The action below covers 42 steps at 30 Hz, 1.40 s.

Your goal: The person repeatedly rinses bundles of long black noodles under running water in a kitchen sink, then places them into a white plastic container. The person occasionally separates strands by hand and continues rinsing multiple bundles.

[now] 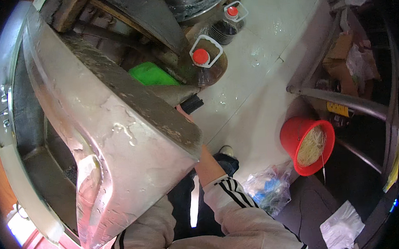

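Note:
My right forearm (209, 166) comes out of a white sleeve with black stripes and runs up under the edge of a large steel counter (131, 128). Most of my right hand (184, 113) is hidden behind that edge. Only a sliver of it shows, next to a small black object (192, 104), and I cannot tell whether it grips the object. My left sleeve (140, 233) disappears beneath the counter at the bottom, and the left hand is out of sight.
Two clear bottles with red caps (201, 57) (232, 12) stand on the white tiled floor (252, 98) beside a green item (151, 75). To the right are a red basket of pale noodles (308, 144), a metal rack (339, 100), a plastic bag (269, 188) and a white cloth (342, 227).

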Motion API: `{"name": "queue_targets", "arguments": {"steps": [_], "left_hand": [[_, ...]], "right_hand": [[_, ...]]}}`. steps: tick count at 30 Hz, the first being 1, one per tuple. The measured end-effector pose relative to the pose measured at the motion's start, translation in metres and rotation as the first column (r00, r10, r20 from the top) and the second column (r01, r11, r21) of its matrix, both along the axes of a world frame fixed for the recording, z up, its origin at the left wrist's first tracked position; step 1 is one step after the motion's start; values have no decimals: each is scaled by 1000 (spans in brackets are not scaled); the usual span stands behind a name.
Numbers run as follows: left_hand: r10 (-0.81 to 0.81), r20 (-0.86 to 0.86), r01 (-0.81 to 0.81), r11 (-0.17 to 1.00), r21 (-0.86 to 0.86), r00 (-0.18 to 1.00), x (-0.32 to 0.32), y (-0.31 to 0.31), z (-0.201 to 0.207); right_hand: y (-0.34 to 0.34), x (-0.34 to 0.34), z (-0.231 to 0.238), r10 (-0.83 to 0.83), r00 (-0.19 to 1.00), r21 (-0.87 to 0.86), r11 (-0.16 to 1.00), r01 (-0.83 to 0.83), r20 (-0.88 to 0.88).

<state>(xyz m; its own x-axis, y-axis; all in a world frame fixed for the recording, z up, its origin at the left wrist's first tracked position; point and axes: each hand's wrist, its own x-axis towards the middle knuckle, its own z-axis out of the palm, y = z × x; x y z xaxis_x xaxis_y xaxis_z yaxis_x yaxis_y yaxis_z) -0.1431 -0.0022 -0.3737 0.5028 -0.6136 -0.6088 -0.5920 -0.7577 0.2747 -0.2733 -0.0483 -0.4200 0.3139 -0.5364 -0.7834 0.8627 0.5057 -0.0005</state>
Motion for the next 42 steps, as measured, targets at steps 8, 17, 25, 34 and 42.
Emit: {"name": "queue_targets", "arguments": {"steps": [8, 17, 25, 34, 42], "left_hand": [[-107, 19, 108, 994, -35, 994, -14, -2, 9], [-269, 122, 288, 941, -180, 955, -125, -10, 158], [-185, -14, 169, 920, -353, 983, -208, 31, 382], [141, -125, -185, 602, -777, 982, -116, 7, 531], [181, -407, -437, 540, -719, 895, 2, 11, 541]], "right_hand": [[12, -2, 1, -11, 988, -104, 994, 27, 152], [32, -60, 157, 9, 804, -317, 921, 225, 594], [84, -133, 423, 46, 986, -551, 833, 52, 163], [55, -52, 555, 430, 903, -829, 507, -236, 5], [44, 73, 576, 576, 811, -912, 269, -311, -106]]}}
